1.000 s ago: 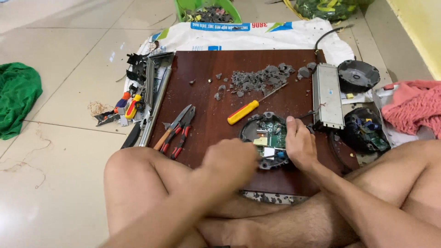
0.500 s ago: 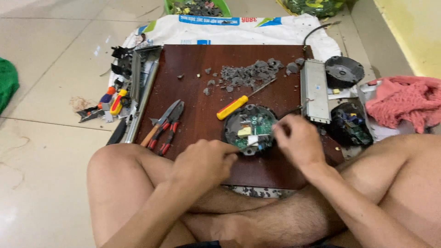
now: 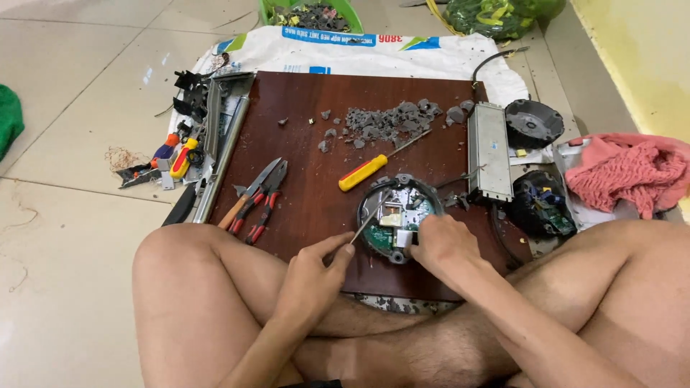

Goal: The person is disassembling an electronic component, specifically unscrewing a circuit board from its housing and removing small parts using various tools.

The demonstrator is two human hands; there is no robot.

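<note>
A round black electronic unit (image 3: 399, 213) with an exposed circuit board lies near the front edge of a dark brown board (image 3: 309, 144). My left hand (image 3: 310, 276) pinches a thin metal tool (image 3: 368, 224) whose tip reaches into the unit's left side. My right hand (image 3: 440, 243) rests on the unit's lower right rim and grips it. Both hands sit just above my crossed legs.
A yellow-handled screwdriver (image 3: 366, 172), red-handled pliers (image 3: 260, 195) and grey rubble (image 3: 388, 122) lie on the board. A grey metal box (image 3: 490, 151), round black parts (image 3: 533, 123), a pink cloth (image 3: 624, 172), scattered tools (image 3: 180, 154) and a green basket (image 3: 310, 14) surround it on the tiled floor.
The view has shifted. My left hand has come up from my knee with the thin tool and now pokes into the round unit. My right hand stays on the unit.
</note>
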